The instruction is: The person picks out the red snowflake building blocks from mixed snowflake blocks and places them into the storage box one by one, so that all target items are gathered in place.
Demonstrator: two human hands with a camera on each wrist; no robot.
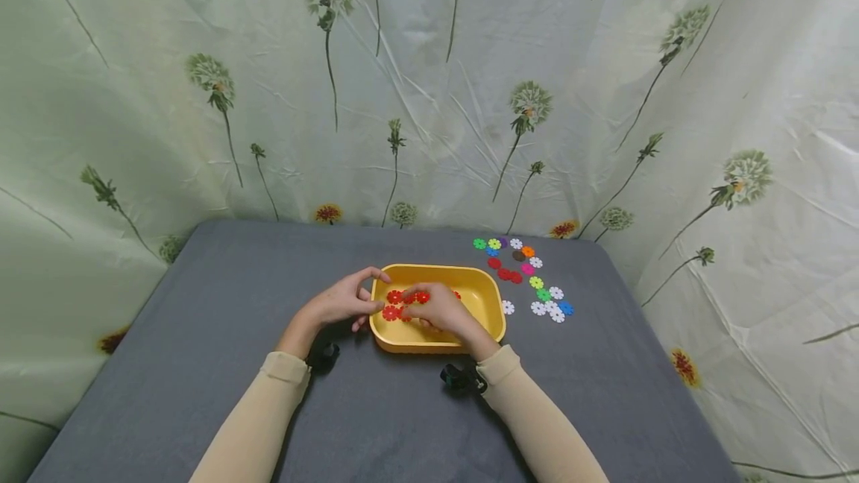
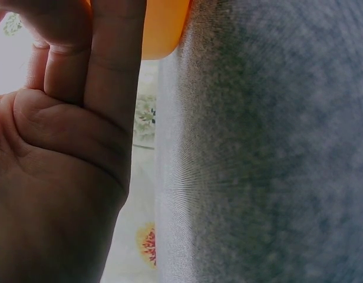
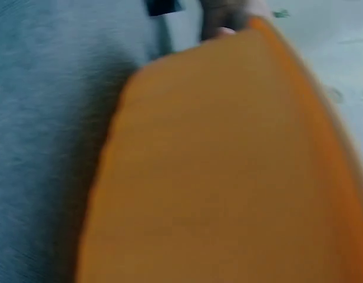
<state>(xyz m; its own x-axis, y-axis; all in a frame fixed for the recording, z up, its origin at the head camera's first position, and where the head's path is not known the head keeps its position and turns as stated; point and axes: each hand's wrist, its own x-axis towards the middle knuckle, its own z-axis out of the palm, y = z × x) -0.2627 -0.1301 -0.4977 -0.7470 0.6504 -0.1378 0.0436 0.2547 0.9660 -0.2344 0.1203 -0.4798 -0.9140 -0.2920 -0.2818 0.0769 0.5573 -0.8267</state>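
Note:
A yellow plastic tray point(image 1: 485, 304) stands on the table and holds several red flower-shaped discs point(image 1: 391, 312), mostly at its left end. At that end my left hand point(image 1: 338, 300) grips the wall, thumb over the rim and other fingers outside. In the left wrist view the palm and fingers of the left hand point(image 2: 63, 135) lie beside the orange-looking tray point(image 2: 164, 29). My right hand point(image 1: 439, 307) reaches down into the tray among the red discs, fingers bent; whether it pinches one is unclear. Only the tray's side point(image 3: 217, 165) fills the right wrist view.
To the tray's right lie loose flower discs in white point(image 1: 538, 308), green point(image 1: 479, 244), blue point(image 1: 567, 308), red point(image 1: 504, 273) and other colours. The grey cloth-covered table point(image 1: 235, 304) ends at a flower-print curtain point(image 1: 429, 133). Black wrist devices point(image 1: 459, 379) sit below both hands.

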